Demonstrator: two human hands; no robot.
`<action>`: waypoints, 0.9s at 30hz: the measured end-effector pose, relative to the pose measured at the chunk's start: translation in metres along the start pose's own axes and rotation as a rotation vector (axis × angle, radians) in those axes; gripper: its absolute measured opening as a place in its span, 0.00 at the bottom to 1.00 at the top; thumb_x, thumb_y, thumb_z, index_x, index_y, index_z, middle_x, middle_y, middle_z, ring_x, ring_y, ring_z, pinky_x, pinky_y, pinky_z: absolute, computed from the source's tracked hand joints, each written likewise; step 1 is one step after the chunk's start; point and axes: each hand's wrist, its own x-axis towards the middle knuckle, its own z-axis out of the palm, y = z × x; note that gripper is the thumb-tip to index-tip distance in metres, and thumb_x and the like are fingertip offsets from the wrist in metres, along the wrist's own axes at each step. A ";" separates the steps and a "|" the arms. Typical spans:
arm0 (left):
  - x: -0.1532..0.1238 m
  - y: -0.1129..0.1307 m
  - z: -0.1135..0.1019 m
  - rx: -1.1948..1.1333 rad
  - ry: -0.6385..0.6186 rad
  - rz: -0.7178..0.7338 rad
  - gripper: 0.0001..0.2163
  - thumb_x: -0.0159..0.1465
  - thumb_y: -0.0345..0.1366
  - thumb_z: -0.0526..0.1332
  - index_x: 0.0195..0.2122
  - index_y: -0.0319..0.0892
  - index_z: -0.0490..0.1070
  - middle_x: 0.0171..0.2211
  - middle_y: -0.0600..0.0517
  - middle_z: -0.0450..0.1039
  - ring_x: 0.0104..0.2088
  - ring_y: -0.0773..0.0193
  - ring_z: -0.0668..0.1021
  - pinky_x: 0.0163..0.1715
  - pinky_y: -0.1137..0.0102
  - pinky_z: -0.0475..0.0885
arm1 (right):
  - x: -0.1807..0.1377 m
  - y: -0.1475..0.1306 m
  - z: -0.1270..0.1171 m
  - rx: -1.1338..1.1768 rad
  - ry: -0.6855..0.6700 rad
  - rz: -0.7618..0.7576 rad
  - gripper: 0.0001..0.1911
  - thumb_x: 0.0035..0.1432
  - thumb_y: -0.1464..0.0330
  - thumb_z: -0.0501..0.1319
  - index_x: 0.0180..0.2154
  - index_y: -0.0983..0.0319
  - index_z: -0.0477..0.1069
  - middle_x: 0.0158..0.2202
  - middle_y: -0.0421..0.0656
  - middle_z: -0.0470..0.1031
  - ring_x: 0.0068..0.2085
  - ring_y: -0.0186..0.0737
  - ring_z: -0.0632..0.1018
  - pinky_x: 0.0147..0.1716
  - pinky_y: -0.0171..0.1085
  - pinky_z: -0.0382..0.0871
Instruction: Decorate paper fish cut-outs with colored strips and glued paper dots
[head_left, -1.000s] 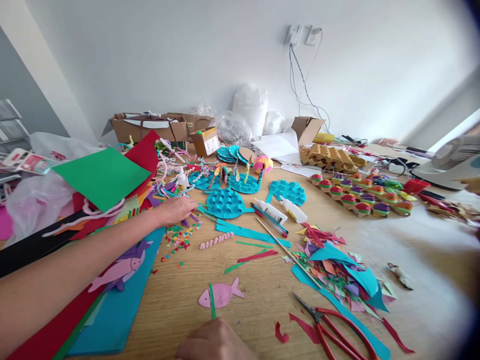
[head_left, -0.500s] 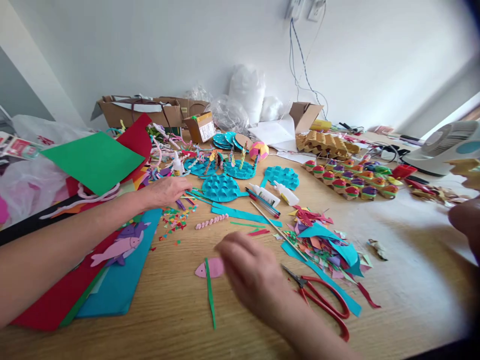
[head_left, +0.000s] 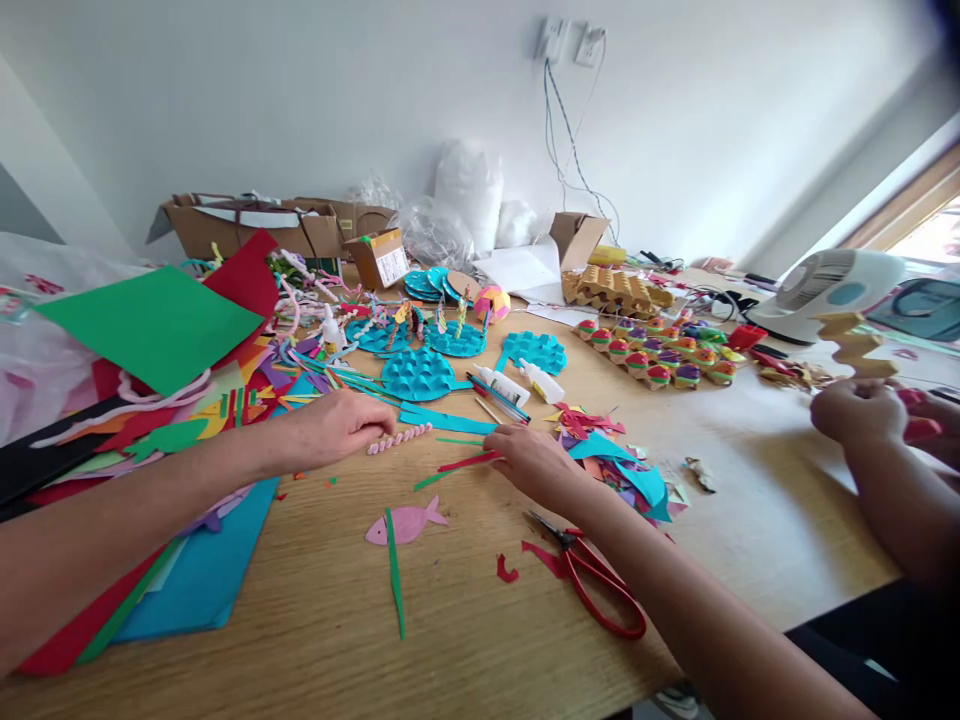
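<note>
My left hand (head_left: 346, 428) rests low over the table with its fingers curled; what they hold, if anything, is hidden. Its fingertips are beside a twisted pink paper strip (head_left: 400, 438). My right hand (head_left: 529, 458) pinches the end of a thin red paper strip (head_left: 466, 461), near thin green strips (head_left: 430, 480). Closer to me lies a pink paper fish (head_left: 412, 524) with a green paper strip (head_left: 395, 580) across it. Red-handled scissors (head_left: 600, 580) lie partly under my right forearm, with red scraps (head_left: 507, 569) nearby.
Coloured paper sheets (head_left: 217, 570) pile up at left. Glue bottles (head_left: 541, 382), blue egg-carton pieces (head_left: 420, 373) and paper scraps (head_left: 637, 475) lie beyond my hands. Painted egg cartons (head_left: 660, 350) stand at right, near a co-worker's hand (head_left: 859, 410) holding a carton piece and a white fan (head_left: 825, 290).
My right hand has moved forward from the pink fish to the red strip, uncovering the fish's tail. My left hand has come nearer, over the paper bits. The view has turned rightward.
</note>
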 end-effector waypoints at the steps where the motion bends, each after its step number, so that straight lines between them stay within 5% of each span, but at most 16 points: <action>1: 0.000 0.004 0.002 0.008 -0.011 0.008 0.11 0.60 0.31 0.49 0.32 0.42 0.71 0.31 0.54 0.73 0.33 0.67 0.73 0.32 0.76 0.63 | 0.003 0.000 0.001 -0.024 -0.013 -0.020 0.09 0.56 0.71 0.53 0.37 0.60 0.69 0.38 0.45 0.73 0.40 0.42 0.74 0.30 0.32 0.62; 6: -0.005 0.008 0.001 0.038 -0.028 -0.008 0.12 0.61 0.33 0.48 0.34 0.43 0.71 0.32 0.53 0.73 0.34 0.66 0.74 0.33 0.75 0.64 | 0.011 0.000 0.000 -0.072 -0.039 -0.096 0.10 0.57 0.74 0.51 0.35 0.62 0.70 0.34 0.47 0.74 0.37 0.42 0.75 0.31 0.34 0.62; 17: -0.029 -0.031 -0.030 -0.101 0.118 -0.389 0.13 0.55 0.41 0.51 0.32 0.42 0.71 0.32 0.52 0.75 0.32 0.60 0.75 0.31 0.70 0.68 | 0.017 0.002 -0.001 -0.115 -0.027 -0.171 0.11 0.55 0.75 0.50 0.33 0.65 0.70 0.33 0.48 0.75 0.36 0.42 0.75 0.31 0.34 0.62; 27: -0.029 -0.035 -0.024 -0.297 0.158 -0.414 0.12 0.53 0.43 0.52 0.30 0.40 0.69 0.29 0.50 0.74 0.32 0.60 0.75 0.32 0.69 0.70 | 0.018 0.001 -0.006 -0.125 -0.009 -0.107 0.12 0.57 0.74 0.48 0.34 0.66 0.70 0.34 0.49 0.75 0.36 0.42 0.75 0.29 0.33 0.62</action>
